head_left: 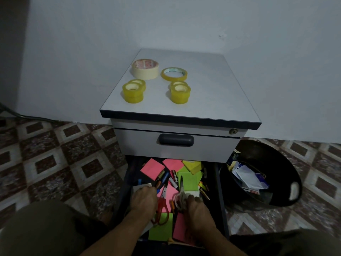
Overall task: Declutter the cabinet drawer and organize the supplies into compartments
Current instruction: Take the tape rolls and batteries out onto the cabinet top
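Head view showed our hands in the open drawer [127, 182]. Our right hand [195, 206] curled round the grey scissors [181, 182]; our left hand [144, 200] lay over the red scissors [162, 206], and we could not tell if it gripped them. Tape rolls [145, 69] sat on the cabinet top [212, 93]. We judged it best to lift each pair by its handles, blades closed, clear of batteries [173, 182] and notes [152, 169].

drawer [125, 191]: open, cluttered | sticky notes [152, 169]: pink, green, scattered
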Demonstrator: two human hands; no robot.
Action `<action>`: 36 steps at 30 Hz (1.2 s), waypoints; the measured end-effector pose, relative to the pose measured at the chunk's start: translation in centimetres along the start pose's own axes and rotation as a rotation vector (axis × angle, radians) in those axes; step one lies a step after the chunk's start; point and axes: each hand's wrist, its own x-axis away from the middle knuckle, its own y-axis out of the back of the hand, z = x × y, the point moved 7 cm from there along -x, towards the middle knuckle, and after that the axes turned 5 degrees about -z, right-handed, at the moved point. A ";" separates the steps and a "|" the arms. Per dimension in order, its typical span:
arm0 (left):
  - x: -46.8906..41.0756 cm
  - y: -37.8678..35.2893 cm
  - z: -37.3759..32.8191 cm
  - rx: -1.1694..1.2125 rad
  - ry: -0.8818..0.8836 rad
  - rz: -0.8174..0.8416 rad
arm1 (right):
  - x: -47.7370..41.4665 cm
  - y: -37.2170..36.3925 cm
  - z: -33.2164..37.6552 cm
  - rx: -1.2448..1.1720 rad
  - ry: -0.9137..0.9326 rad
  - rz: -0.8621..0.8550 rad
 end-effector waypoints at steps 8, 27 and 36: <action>0.3 0.3 0.7 0.074 0.171 0.011 | 0.6 0.5 1.5 0.227 0.108 -0.052; 0.1 0.2 -1.1 -0.168 -0.072 0.034 | 0.1 0.8 0.8 -0.017 0.046 -0.018; 0.5 1.1 -1.3 -0.071 -0.059 0.078 | -0.4 0.7 0.7 -0.086 -0.077 -0.024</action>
